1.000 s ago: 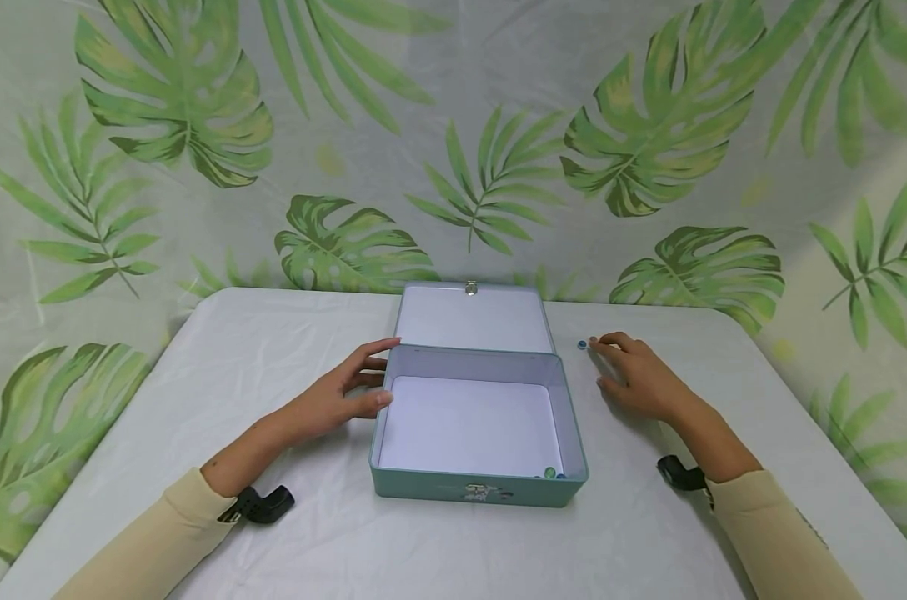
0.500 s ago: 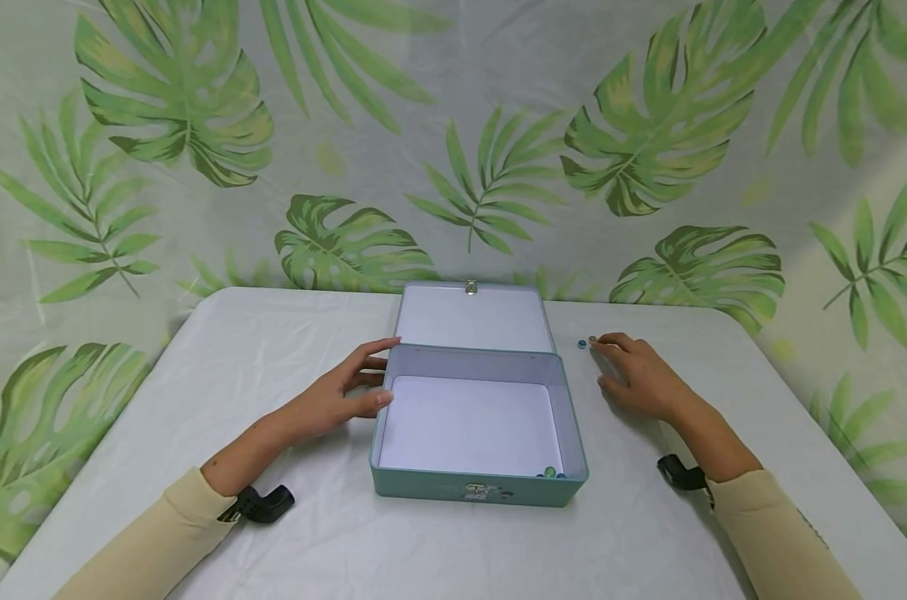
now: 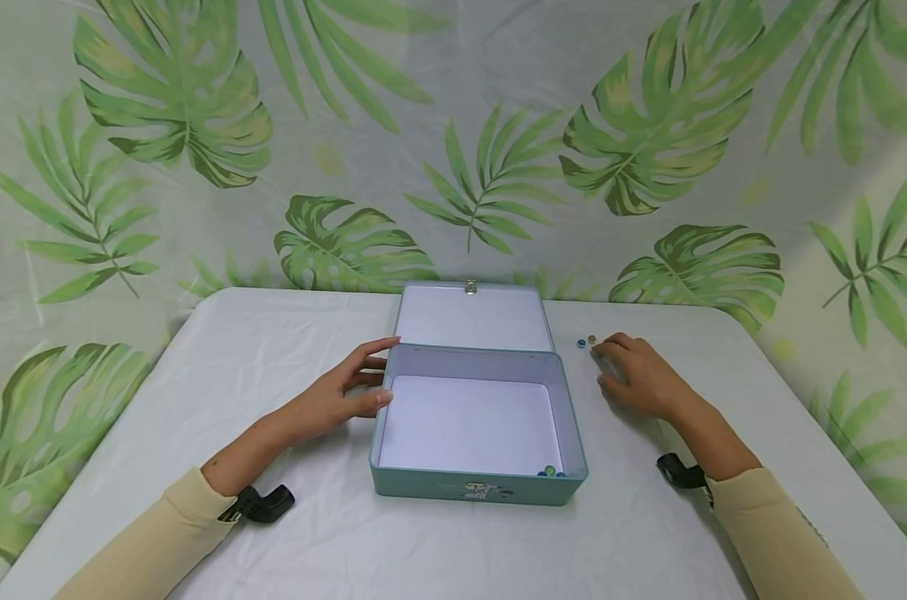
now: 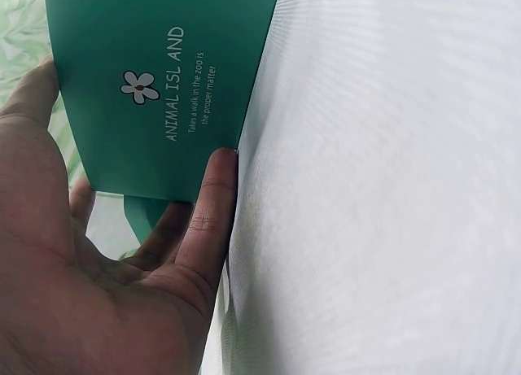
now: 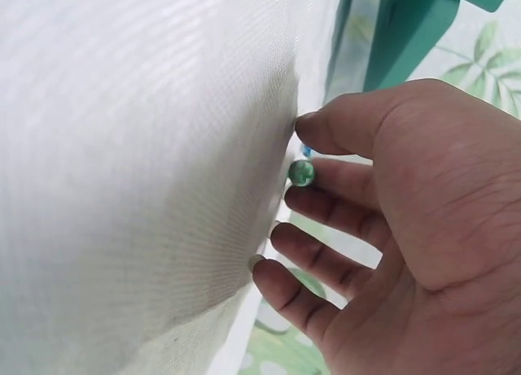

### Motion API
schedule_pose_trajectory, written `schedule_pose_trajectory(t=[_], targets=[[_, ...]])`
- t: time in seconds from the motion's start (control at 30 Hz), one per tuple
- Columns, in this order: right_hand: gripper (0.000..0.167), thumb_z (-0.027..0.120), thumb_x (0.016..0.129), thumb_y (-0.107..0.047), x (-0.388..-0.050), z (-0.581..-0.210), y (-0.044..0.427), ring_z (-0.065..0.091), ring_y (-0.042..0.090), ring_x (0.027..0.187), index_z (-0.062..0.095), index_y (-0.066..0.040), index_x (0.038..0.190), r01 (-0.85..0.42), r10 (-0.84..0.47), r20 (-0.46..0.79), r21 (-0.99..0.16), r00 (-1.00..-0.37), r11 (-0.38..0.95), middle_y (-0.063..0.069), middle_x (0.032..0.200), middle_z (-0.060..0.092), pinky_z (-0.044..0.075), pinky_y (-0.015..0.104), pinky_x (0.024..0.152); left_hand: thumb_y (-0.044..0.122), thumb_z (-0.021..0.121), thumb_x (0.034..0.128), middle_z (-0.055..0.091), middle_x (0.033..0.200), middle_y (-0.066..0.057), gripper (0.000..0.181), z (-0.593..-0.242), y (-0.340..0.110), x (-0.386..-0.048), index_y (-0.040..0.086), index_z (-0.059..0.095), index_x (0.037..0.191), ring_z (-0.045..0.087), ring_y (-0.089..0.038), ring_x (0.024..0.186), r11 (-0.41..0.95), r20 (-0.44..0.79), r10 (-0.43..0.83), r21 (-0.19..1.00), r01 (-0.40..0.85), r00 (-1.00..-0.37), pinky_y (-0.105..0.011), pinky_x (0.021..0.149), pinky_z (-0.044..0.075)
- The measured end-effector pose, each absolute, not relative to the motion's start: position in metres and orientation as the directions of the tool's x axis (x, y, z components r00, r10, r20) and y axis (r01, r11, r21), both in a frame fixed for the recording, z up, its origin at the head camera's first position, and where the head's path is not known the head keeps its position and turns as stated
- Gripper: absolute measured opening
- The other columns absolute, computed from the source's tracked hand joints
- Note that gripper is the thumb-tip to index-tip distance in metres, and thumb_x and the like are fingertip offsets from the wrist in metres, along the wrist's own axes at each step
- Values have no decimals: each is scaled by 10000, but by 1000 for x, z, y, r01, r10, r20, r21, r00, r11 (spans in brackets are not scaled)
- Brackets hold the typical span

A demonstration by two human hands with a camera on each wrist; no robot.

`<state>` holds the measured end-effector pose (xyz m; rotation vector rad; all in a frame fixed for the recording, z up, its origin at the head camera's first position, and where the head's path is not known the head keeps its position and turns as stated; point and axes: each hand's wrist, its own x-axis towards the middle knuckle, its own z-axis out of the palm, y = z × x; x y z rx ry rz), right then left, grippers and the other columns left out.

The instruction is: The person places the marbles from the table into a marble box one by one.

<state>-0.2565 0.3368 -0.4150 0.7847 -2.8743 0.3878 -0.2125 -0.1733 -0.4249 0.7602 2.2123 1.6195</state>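
An open green tin box (image 3: 479, 490), pale inside, stands mid-table in the head view. My left hand (image 3: 341, 393) rests against its left side, thumb near the rim and index finger at the back corner. In the left wrist view, fingers (image 4: 218, 180) touch the green wall printed with a flower. My right hand (image 3: 637, 379) is over the table right of the box, fingers loosely bent, fingertips on or near the cloth. Just beyond them lie a greenish marble (image 3: 592, 339) and a blue marble (image 3: 581, 343). The right wrist view shows the green marble (image 5: 301, 173) between thumb and fingers, unpinched.
Inside the box, at its front right corner, sit a green marble (image 3: 549, 471) and small blue ones (image 3: 562, 475). The box's lid (image 3: 472, 317) is folded back toward the table's far edge. White cloth (image 3: 288, 533) covers the table; a leaf-patterned curtain (image 3: 498, 75) hangs behind.
The greenish marble, earlier partly covered by my right fingertips, now shows apart from them beside the blue one. Marbles in the box shifted slightly. My left hand has stayed put.
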Motion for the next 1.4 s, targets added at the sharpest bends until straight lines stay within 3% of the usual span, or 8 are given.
schedule_pose_trajectory(t=[0.2, 0.47, 0.7, 1.2, 1.4], targets=[[256, 719, 940, -15, -258, -419, 337, 598, 408, 1070, 720, 47, 1189, -499, -459, 213, -207, -862, 841, 210, 1151, 632, 491, 596, 972, 251, 673, 1064, 383, 1596, -144, 757, -425, -173, -213, 394, 250, 1674, 445, -403, 1479, 226, 71, 573, 944, 240, -817, -431, 954, 612], [128, 737, 933, 14, -258, -417, 335, 595, 232, 831, 724, -9, 1058, -463, -428, 187, -232, -884, 855, 85, 926, 622, 534, 472, 768, 253, 677, 1064, 385, 1594, -127, 758, -426, -173, -214, 411, 250, 1670, 451, -392, 1475, 226, 66, 571, 945, 234, -818, -431, 950, 612], [105, 773, 915, 19, -254, -412, 330, 587, 191, 808, 719, -55, 964, -506, -463, 216, -243, -860, 827, 45, 898, 626, 533, 436, 741, 260, 682, 1060, 387, 1601, -119, 767, -427, -174, -214, 403, 246, 1674, 445, -375, 1485, 225, 67, 570, 946, 233, -819, -423, 952, 610], [140, 791, 930, 11, -237, -390, 301, 642, 162, 811, 731, -91, 1005, -651, -549, 382, -220, -743, 727, -12, 958, 666, 546, 349, 687, 264, 690, 1057, 410, 1582, -108, 772, -428, -173, -215, 408, 248, 1673, 457, -357, 1482, 222, 68, 569, 947, 233, -819, -435, 951, 609], [152, 807, 929, -9, -225, -376, 287, 632, 104, 825, 743, -104, 1029, -670, -556, 409, -226, -724, 707, -40, 982, 662, 541, 305, 660, 270, 693, 1056, 407, 1585, -108, 775, -428, -173, -215, 409, 246, 1674, 456, -359, 1482, 224, 65, 571, 947, 231, -819, -440, 949, 609]])
